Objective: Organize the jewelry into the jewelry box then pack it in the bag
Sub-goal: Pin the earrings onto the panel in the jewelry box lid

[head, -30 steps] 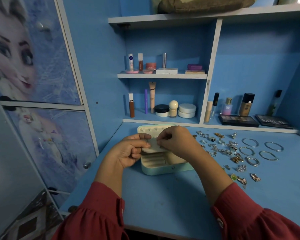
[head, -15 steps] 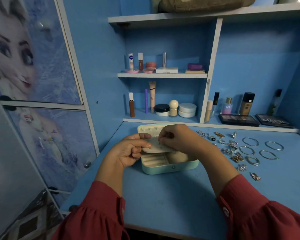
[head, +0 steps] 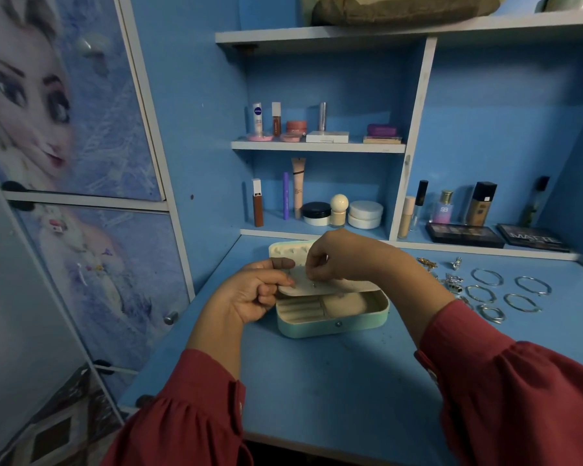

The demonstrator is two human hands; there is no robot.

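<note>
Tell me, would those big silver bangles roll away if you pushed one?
Probably not: each silver bangle lies flat on the blue desk, so it would likely slide. Tipped on edge, a round hoop could roll. They look thin, so probably light and stiff.

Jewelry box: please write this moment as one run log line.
left hand holds insert panel | right hand pinches small earring on panel | jewelry box open

Both forearms reach forward in dark red sleeves pushed back from the wrists. The left hand lies palm toward the right, thumb stretched on top and fingers curled beneath in a pinch. Just to its right and slightly farther forward, the right hand arches knuckles-up, fingertips bunched downward in a fine pinch.
</note>
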